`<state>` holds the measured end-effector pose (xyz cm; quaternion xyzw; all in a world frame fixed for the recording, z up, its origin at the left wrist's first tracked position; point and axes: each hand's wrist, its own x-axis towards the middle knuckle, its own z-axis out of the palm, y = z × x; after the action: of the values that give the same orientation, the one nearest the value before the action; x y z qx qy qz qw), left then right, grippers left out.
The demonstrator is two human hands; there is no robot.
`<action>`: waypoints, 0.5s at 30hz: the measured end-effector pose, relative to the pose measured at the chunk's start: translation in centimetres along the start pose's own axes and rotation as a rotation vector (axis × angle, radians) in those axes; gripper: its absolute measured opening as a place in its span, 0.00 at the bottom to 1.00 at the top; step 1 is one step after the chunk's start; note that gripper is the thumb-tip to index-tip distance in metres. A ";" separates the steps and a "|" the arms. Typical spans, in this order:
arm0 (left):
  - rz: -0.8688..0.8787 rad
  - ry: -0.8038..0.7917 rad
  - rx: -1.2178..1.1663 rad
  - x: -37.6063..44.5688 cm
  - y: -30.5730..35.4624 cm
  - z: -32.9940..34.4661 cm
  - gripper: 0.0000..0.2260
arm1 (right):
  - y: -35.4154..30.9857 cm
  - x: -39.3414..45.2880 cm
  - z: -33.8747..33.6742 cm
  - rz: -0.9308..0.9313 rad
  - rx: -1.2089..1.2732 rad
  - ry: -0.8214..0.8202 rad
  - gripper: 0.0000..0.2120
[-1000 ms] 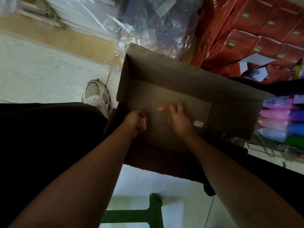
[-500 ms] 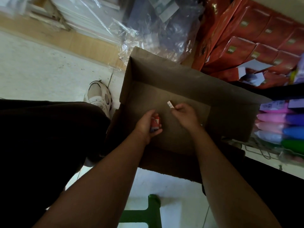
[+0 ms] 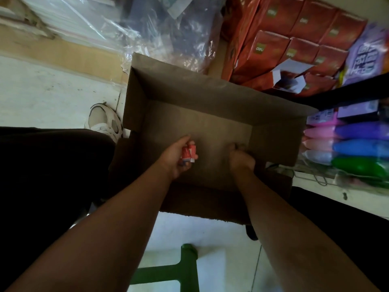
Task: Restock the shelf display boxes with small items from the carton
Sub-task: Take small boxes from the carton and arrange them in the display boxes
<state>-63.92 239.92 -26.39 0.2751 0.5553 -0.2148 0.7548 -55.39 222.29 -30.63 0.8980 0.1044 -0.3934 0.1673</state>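
A view from above looks down two bare forearms into an open brown carton on the floor. The left hand curls round a small bunch of red-and-white items, held just above the carton floor on its near left side. The right hand reaches to the carton's near right corner, knuckles up and fingers bent down against the cardboard. Whether it pinches anything cannot be told; its fingertips are hidden.

The step in hand looks like gathering the last loose items. To do it well, the right hand would sweep the corner where small pieces lodge, pass each find to the left hand, and the left would keep its bunch held firmly so none slips out.

The carton's visible floor shows no other items, so it seems nearly emptied. To the far right, red boxes are stacked on a shelf, one with its white flap open. To the right, nearer, lie coloured packs in pink, purple, blue and green. Clear plastic bags sit beyond the carton. A pale shoe rests at the left, and a green stool stands near.
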 end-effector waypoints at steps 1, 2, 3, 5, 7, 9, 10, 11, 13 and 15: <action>0.004 0.004 -0.003 0.1 0.1 0.0 0.12 | 0.1 0.1 0.2 0.001 -0.001 0.020 0.21; 0.009 0.009 -0.006 0.1 0.2 0.1 0.14 | 0.3 0.1 0.3 0.022 0.031 0.028 0.20; 0.010 0.015 -0.013 0.2 0.4 0.1 0.16 | 0.4 0.2 0.4 0.039 0.087 0.024 0.18; -0.015 0.020 -0.055 0.2 0.6 0.4 0.19 | 0.2 0.0 -0.2 0.028 0.303 -0.046 0.14; -0.032 0.016 -0.117 -0.3 0.8 0.8 0.19 | -0.5 -0.7 -2.0 -0.019 0.613 -0.132 0.11; -0.021 0.012 -0.174 -1.0 1.0 1.6 0.17 | -1.0 -2.1 -4.7 -0.032 0.973 -0.208 0.10; -0.011 0.007 -0.194 -1.6 1.1 2.1 0.16 | -1.0 -3.1 -6.2 -0.052 1.095 -0.230 0.10; 0.000 -0.004 -0.205 -2.2 1.3 2.7 0.16 | -0.8 -4.2 -7.7 -0.099 1.165 -0.244 0.09; 0.023 -0.048 -0.215 -4.0 1.8 4.0 0.17 | -0.4 -6.8 -10.4 -0.220 1.186 -0.270 0.11; 0.046 -0.126 -0.225 -6.5 2.5 5.4 0.18 | 0.1 -9.8 -12.6 -0.270 1.151 -0.275 0.17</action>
<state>-60.34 238.36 -18.52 0.1873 0.5210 -0.1508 0.8190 -53.44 226.47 -15.34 0.7642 -0.0348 -0.5167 -0.3845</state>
